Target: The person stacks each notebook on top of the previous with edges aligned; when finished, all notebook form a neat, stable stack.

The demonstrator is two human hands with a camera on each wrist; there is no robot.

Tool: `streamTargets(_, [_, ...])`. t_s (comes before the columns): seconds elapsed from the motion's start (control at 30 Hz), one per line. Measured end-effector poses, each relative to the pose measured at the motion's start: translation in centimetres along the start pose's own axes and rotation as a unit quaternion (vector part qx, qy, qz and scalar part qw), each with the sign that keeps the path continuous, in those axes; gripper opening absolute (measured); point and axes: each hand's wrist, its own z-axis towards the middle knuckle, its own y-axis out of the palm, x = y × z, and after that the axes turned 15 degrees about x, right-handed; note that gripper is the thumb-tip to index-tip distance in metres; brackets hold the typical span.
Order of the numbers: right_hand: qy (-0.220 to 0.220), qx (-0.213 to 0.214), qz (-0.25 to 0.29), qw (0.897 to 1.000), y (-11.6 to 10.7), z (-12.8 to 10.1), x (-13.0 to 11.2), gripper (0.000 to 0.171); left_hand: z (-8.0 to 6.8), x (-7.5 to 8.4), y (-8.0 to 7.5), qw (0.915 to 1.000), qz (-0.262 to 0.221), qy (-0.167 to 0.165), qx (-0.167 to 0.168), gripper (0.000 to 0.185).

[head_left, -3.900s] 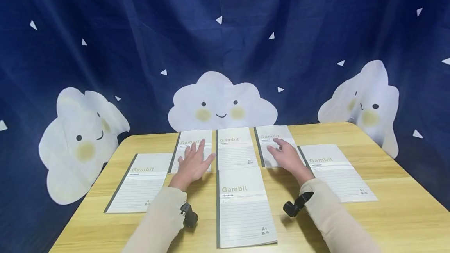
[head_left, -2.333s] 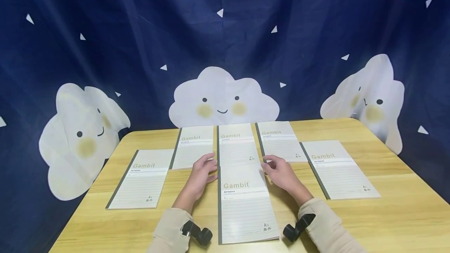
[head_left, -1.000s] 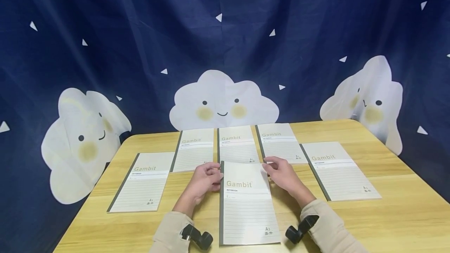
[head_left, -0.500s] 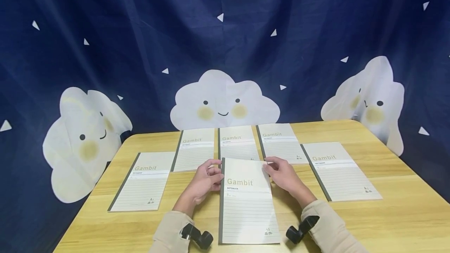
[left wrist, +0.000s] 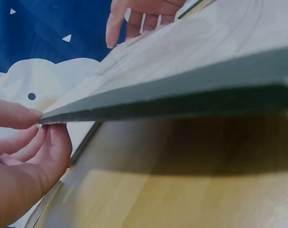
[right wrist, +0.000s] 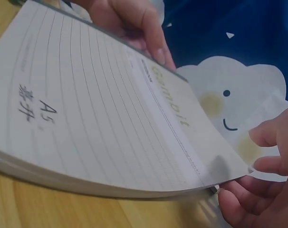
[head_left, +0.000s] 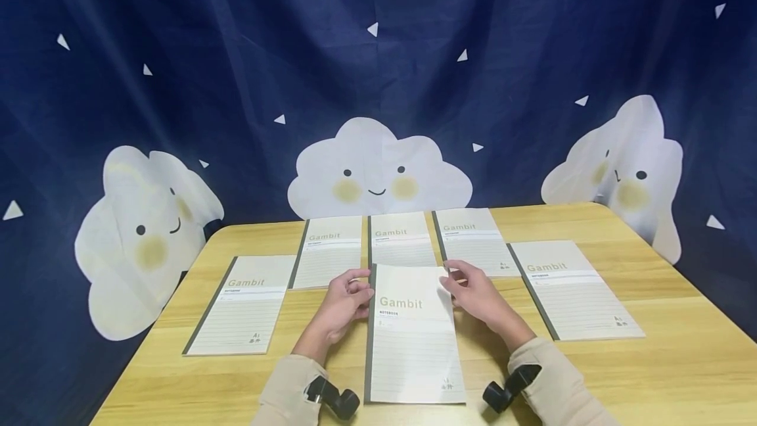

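Observation:
A pale A5 notebook [head_left: 414, 347] with a dark spine and gold "Gambit" lettering is held up in front of me. My left hand [head_left: 343, 307] pinches its far left corner, fingertips above and below the spine in the left wrist view. At the far right corner my right hand [head_left: 481, 298] holds the edge, with fingers [right wrist: 246, 199] under the cover in the right wrist view. A gap and a shadow show beneath the spine [left wrist: 182, 102]. The held notebook covers the near end of the middle back notebook [head_left: 399, 242].
Matching notebooks lie flat around it: a back left one [head_left: 331, 255], a back right one [head_left: 470, 242], a left one [head_left: 242, 307] and a right one [head_left: 576, 291]. The wooden table [head_left: 668, 360] ends at a dark blue cloud-print curtain [head_left: 503, 51].
Both hands have come back from the far notebooks to the near one and taken hold of its far corners. The notebook has risen from the table and shifted slightly away from me.

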Motion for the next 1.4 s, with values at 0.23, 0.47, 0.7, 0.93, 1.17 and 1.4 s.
streamTargets(0.23, [0.010, -0.017, 0.041, 0.999, -0.1, -0.1, -0.3, 0.049, 0.2, -0.5, 0.1, 0.9974, 0.034, 0.021, 0.060, 0.026])
streamTargets(0.47, [0.025, -0.038, 0.093, 0.995, -0.5, 0.2, -0.1, 0.052, 0.2, -0.3, -0.2, 0.9977, 0.054, 0.011, 0.039, 0.031])
streamTargets(0.7, [0.053, -0.045, 0.153, 0.986, -0.8, 0.3, -0.2, 0.058, 0.0, 0.2, -0.8, 0.9962, 0.083, -0.016, -0.020, 0.057])
streamTargets(0.93, [0.089, -0.050, 0.187, 0.977, -0.6, 0.4, 0.0, 0.048, 0.1, 0.3, -0.7, 0.9962, 0.084, -0.014, -0.018, 0.063])
streamTargets(1.17, [0.089, -0.111, 0.219, 0.965, -0.8, 0.4, 0.6, 0.053, 0.2, 0.0, -0.8, 0.9969, 0.078, -0.007, -0.004, 0.064])
streamTargets(1.4, [0.101, -0.194, 0.224, 0.950, -1.0, 0.2, 0.9, 0.071, 0.1, 0.2, -1.0, 0.9976, 0.068, -0.004, 0.005, 0.064])
